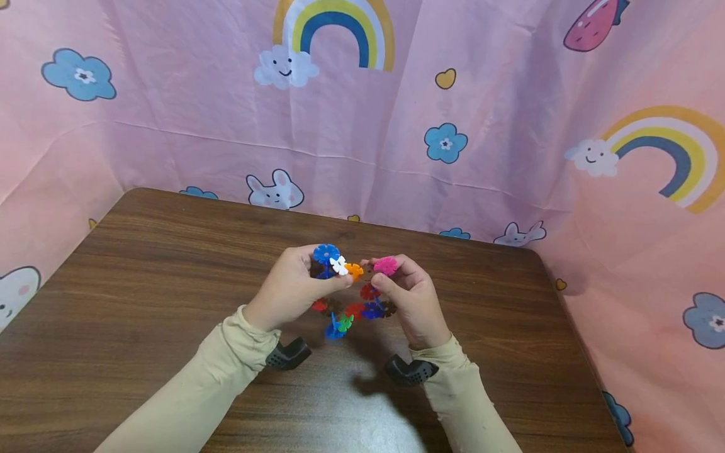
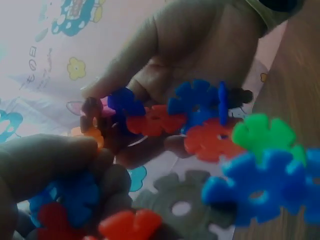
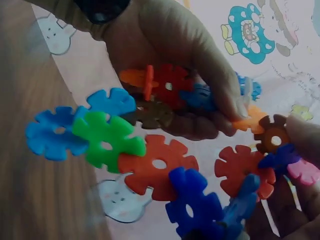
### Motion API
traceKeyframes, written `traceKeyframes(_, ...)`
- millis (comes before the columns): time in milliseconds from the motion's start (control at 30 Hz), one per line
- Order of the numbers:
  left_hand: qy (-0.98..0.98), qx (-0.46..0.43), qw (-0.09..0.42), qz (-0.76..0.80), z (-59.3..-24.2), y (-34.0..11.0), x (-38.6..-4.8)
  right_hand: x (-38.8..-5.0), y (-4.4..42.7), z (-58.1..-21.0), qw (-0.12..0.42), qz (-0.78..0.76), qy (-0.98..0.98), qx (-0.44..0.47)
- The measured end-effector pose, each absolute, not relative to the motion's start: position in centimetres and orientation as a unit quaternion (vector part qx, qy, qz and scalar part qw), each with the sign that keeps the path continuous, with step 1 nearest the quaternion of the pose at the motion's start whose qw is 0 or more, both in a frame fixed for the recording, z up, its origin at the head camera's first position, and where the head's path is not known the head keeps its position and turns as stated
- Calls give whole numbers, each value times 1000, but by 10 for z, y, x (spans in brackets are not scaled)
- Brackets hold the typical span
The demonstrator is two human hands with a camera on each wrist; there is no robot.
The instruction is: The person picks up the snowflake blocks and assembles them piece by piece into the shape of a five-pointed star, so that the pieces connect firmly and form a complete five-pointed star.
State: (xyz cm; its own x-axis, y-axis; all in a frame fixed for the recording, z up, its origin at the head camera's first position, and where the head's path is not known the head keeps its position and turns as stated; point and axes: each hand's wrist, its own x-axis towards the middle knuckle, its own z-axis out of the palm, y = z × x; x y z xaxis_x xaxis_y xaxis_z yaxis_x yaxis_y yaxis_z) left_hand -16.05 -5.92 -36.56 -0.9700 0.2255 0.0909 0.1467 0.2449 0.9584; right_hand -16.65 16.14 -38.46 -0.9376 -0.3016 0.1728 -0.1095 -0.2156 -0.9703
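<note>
Both hands hold up one linked chain of notched, flower-shaped plastic discs above the table. In the head view, the left hand [image 1: 286,283] pinches an orange disc [image 1: 355,270], beside a white disc [image 1: 338,265] and a blue disc [image 1: 326,253]. Opposite, the right hand [image 1: 418,301] grips its end near a pink disc [image 1: 386,265], its thumb close to a brown disc [image 3: 262,131] that meets the orange one. Red discs [image 3: 176,175], a green disc [image 3: 122,134] and more blue discs hang below between the hands. Fingers hide part of the chain.
A dark wood-grain table [image 1: 170,264] lies under the hands. Pink printed curtains [image 1: 362,132] surround its back and sides. A black device [image 1: 289,354] is worn at the left wrist and another black device [image 1: 410,370] at the right.
</note>
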Motion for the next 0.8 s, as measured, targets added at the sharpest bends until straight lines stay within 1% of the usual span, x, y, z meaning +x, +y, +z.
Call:
traceKeyframes(167, 798, 111, 33, 591, -365, -61, -162, -165, 160, -383, 42, -751, 635, -177)
traceKeyframes(533, 777, 114, 49, 617, -367, -59, -161, -165, 162, -389, 64, -761, 625, -160)
traceKeyframes(800, 786, 109, 35, 608, -366, -58, -160, -165, 158, -391, 46, -762, 622, -172)
